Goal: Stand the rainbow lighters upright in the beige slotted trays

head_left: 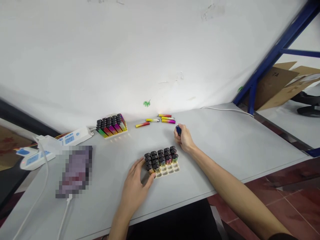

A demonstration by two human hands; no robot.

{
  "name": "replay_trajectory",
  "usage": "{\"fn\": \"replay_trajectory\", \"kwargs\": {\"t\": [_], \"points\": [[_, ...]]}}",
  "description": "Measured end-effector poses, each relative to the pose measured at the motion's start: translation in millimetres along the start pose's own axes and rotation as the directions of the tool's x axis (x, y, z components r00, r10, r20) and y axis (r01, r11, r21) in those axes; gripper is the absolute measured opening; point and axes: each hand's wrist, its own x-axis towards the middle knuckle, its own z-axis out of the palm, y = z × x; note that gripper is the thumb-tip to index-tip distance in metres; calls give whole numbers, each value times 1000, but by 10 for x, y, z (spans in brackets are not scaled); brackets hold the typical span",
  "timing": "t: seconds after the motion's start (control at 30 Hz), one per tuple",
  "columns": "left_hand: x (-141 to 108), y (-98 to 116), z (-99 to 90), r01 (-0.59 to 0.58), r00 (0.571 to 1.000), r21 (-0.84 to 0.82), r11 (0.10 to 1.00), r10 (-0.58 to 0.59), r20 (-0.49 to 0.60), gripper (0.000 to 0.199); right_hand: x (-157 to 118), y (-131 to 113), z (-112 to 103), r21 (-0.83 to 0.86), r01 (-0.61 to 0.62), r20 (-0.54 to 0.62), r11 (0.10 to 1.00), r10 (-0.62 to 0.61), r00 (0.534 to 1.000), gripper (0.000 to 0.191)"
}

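Observation:
A cream tray [170, 171] with round-ended slots holds several upright lighters [162, 161] with black caps and see-through coloured bodies. The slots along its front right show bare. My left hand [137, 185] clasps the tray's left end, fingers behind and thumb at the front corner. Just beyond the tray's back right corner, my right hand [185, 137] is closed around a small dark blue object [178, 130]; the fist hides most of it. Several loose lighters [168, 118] in red, yellow and magenta lie by the wall.
A second block of black-capped lighters [111, 126] stands at the back left. A white power strip [72, 137], cables and a blurred-out flat device [76, 171] occupy the left side. Beyond the table's right end are a blue metal frame [252, 90] and cardboard boxes [277, 83].

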Motion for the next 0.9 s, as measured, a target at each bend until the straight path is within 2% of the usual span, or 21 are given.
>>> {"fn": "replay_trajectory", "kwargs": {"t": [0.17,0.33,0.53,0.7,0.83,0.9], "points": [[7,9,0,22,1000,-7,1000,-22,4,49,10,15,-19,-6,10,-18,1000,-10,1000,47],[13,27,-28,27,1000,-19,999,-27,14,52,17,49,-17,-14,51,15,999,-51,999,52],[16,32,-31,14,1000,-22,1000,-14,10,51,-27,-23,-94,-272,238,93,932,-221,971,43],[21,21,-7,-5,1000,-23,1000,5,13,53,-264,-366,-270,-466,298,138,833,-264,955,35],[9,5,5,-29,1000,-30,999,29,4,55,-650,-785,-311,-608,347,133,714,-340,931,30],[1,0,5,-30,1000,-28,999,30,5,56,-876,-936,-268,-654,395,172,646,-381,908,26]]}}
